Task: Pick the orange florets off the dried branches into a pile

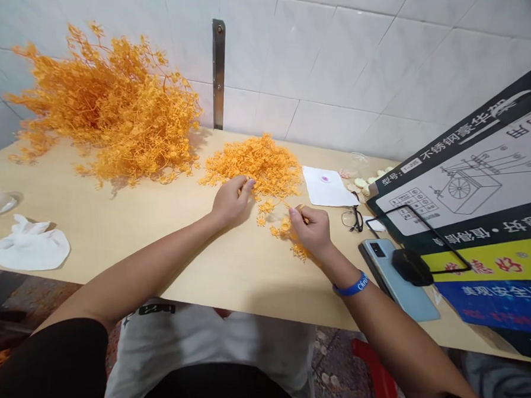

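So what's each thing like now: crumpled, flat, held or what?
Left hand: fingertips nearly together, grip unclear
Right hand: closed on orange sprig
Large orange bunch: heaped, bushy
Small orange pile: heaped lower
Tissue: crumpled
White paper: flat
Phone: face down
Glasses: lying down, folding unclear
Wristband: worn

A: How are the arms lying?
B: The left forearm (pixel 166 254) is slanting forward and inward; the right forearm (pixel 389 314) is angling forward and inward from the opposite side.
A: And the hands?
B: The left hand (pixel 230 202) is sitting farther forward, its left thumb (pixel 247 187) pointing ahead and rightward; the right hand (pixel 313 227) is sitting farther back, its right thumb (pixel 294 215) forming a pinch; both hands are standing apart.
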{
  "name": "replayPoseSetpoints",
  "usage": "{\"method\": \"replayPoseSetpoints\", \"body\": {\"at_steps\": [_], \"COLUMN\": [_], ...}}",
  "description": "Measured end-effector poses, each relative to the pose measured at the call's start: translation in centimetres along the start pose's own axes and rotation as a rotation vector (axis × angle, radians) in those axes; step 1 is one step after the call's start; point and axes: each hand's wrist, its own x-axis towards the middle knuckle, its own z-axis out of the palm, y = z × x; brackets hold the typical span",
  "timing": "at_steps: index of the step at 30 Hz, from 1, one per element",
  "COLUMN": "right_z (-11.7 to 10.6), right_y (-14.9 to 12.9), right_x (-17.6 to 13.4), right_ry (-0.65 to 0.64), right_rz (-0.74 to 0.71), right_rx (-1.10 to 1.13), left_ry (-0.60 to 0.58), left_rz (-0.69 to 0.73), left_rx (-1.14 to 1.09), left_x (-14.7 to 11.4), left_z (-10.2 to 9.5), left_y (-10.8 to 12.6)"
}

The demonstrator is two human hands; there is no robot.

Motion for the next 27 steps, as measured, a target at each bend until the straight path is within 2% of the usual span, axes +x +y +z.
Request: {"method": "replayPoseSetpoints", "body": {"at_steps": [2, 5, 11, 17, 21, 27], "right_z": [0.1, 0.2, 0.3, 0.2, 0.4, 0.5], "right_y": [0.3, 0.5, 0.5, 0.0, -0.2, -0.1], "right_x": [0.1, 0.1, 0.1, 0.2, 0.1, -0.1], "right_ry": [-0.010, -0.031, -0.014, -0.038, -0.088, -0.098], "right_rz": [0.032, 0.077, 0.152, 0.186, 0.203, 0.177], "right_rx": [-0.006, -0.018, 0.010, 0.010, 0.028, 0.021], "left_ry": [-0.047, -0.051, -0.043, -0.214, -0.262, -0.336], "left_rz": [-0.029, -0.023, 0.251, 0.455, 0.448, 0.397], "left_rx": [0.060, 0.098, 0.130, 0.084, 0.100, 0.086], "left_x": [-0.1, 0.1, 0.0, -0.5, -0.6, -0.9], "left_z": [0.3, 0.2, -0.1, -0.2, -0.2, -0.5], "left_y": [0.1, -0.3, -0.5, 0.4, 0.8, 1.4]}}
